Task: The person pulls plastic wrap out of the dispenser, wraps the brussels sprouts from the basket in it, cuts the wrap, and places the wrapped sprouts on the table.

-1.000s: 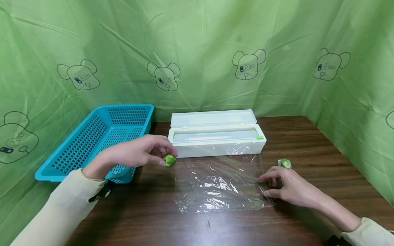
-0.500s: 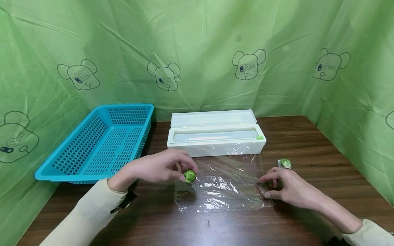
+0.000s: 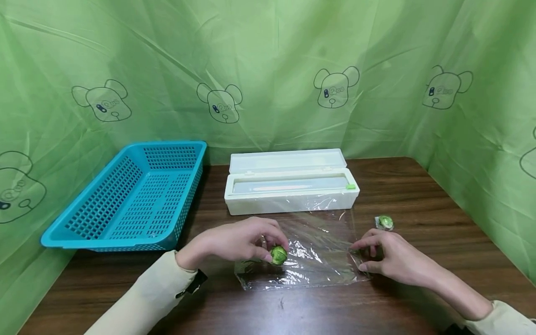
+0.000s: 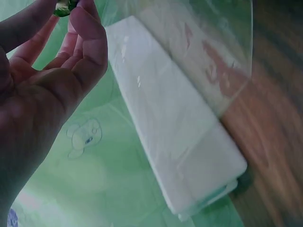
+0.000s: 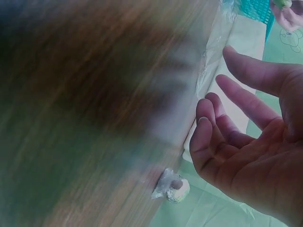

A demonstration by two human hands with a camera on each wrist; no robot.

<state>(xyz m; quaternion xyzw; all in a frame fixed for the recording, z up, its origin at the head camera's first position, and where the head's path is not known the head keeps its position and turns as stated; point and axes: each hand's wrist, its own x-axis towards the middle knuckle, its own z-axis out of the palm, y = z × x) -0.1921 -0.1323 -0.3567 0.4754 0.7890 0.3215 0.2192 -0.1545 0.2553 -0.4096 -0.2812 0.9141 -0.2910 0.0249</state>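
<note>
Between thumb and fingers, my left hand [image 3: 244, 242] pinches a small green Brussels sprout [image 3: 278, 255] over the left part of the cling film. That sheet of clear cling film [image 3: 322, 272] lies spread on the table, running out from the front of a white dispenser box [image 3: 289, 203]. At the film's right edge is my right hand [image 3: 393, 257], its thumb and index finger apart, the fingertips at or just over the film. Only the lower end of the sprout [image 4: 64, 7] shows in the left wrist view. Beyond my right hand sits a film-wrapped Brussels sprout [image 3: 385, 222].
A blue plastic basket [image 3: 109, 244] stands at the left. The dispenser's lid [image 3: 289, 159] is raised at the back, with a green slider [image 3: 351, 186] at its right end. Green printed cloth [image 3: 268, 46] hangs behind and beside the brown wooden table [image 3: 234, 311].
My left hand has carried the sprout rightward and toward me, from the film's left edge to over the film. My right hand stays at the film's right edge. The view has shifted slightly.
</note>
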